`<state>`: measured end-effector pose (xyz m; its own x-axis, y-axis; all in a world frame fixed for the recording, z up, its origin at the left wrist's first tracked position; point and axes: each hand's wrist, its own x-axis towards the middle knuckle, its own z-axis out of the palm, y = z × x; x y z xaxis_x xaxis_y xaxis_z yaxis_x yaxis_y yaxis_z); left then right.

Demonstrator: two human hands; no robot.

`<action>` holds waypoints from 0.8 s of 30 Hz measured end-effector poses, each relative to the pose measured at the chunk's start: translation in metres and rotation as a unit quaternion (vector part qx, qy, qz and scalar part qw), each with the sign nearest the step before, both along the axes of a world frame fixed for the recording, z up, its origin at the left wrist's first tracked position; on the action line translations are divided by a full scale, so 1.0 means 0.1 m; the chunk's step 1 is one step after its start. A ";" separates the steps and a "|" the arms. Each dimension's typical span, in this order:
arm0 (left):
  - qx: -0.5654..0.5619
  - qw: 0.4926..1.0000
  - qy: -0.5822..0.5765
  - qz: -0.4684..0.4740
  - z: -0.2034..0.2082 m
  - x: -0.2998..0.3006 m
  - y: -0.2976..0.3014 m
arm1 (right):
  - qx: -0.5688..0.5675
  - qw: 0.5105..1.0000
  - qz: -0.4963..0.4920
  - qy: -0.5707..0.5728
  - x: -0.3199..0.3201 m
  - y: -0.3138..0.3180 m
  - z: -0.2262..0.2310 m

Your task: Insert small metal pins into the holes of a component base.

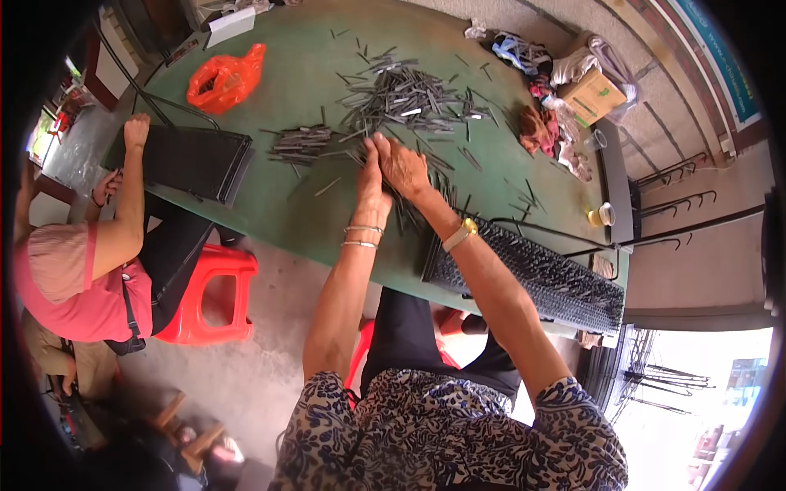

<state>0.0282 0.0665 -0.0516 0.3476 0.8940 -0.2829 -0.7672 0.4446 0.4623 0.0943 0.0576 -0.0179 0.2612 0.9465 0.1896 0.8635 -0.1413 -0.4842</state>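
Note:
My left hand (372,186) and my right hand (403,169) meet over the green table (286,209), at the near side of a loose pile of thin dark strips (405,96). Both hands have their fingers drawn together, the right one partly over the left. Whatever lies between them is mostly hidden; dark strips show around the fingertips and beneath the palms. A flatter bundle of strips (300,145) lies left of my hands. Close to my right forearm is a long black rack (524,266) with dense rows of dark pieces and a thin black rod frame.
On the left a co-worker (90,270) sits by another black rack (184,159). An orange plastic bag (225,80) lies at the far left. Cloths, a cardboard box (594,96) and a cup (602,215) line the right edge. A red stool (217,295) stands on the floor.

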 end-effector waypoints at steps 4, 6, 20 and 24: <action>-0.044 0.997 0.000 -0.071 0.02 -0.35 0.15 | 0.048 0.963 0.000 0.267 -0.01 -0.04 0.21; -0.026 0.997 -0.029 -0.071 0.18 -0.42 0.15 | 0.136 0.977 0.022 0.160 0.21 -0.16 0.19; 0.126 0.979 0.150 0.061 0.25 -0.90 -0.06 | -0.088 0.928 0.303 -0.199 -0.11 -0.95 -0.24; 0.216 0.924 0.312 0.055 0.21 -0.56 -0.37 | -0.108 0.973 0.205 0.012 0.27 -0.73 -0.09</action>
